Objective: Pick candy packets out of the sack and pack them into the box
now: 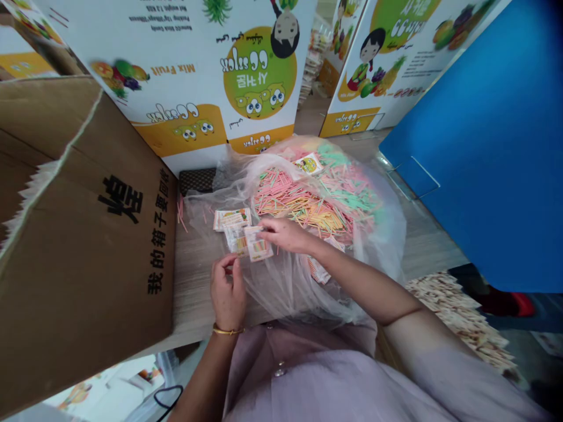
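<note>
My right hand (288, 235) pinches the upper edge of a small printed candy packet (259, 247) with coloured sticks showing through its window. Just left of it, partly covered, is a second packet (233, 237), and another packet (229, 218) lies behind that. Close below these packets is my left hand (229, 293), its fingers loosely curled with a gap between thumb and forefinger; nothing shows in it. Beyond my right hand, a large clear plastic bag (387, 234) lies spread open, full of thin pink, yellow and green candy sticks (299, 202). One packet (309, 164) rests on the sticks.
A brown cardboard box (145, 258) stands at the left. White printed cartons (185, 70) line the back of the table (193, 310). A blue panel (492, 164) blocks the right side. Several packets (320, 268) lie under my right forearm, and many more packets (457, 316) are piled lower right.
</note>
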